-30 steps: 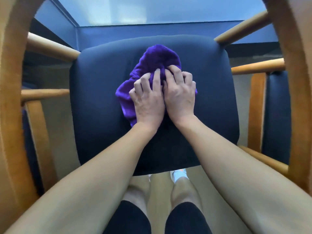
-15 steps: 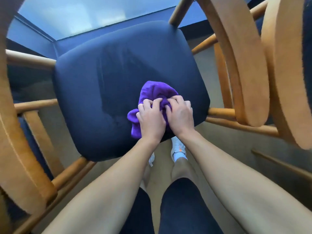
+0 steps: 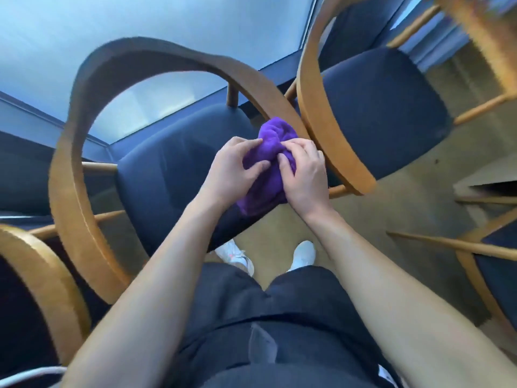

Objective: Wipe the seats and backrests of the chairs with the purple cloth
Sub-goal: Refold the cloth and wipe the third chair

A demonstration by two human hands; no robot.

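1. Hands meet on the purple cloth (image 3: pixel 268 152): the left hand (image 3: pixel 232 170) and right hand (image 3: pixel 305 176) pinch it from either side with thumbs and curled fingers, bunching it. Half a second ago they pressed down on it side by side.
2. Cloth now sits over the front right corner of the dark seat (image 3: pixel 167 177), closer to the edge than before.
3. Just beside the right hand curves the wooden arm (image 3: pixel 307 107) of a neighbouring chair (image 3: pixel 386 107).
4. Below are white shoes (image 3: pixel 303 252) on the floor (image 3: pixel 391 208).
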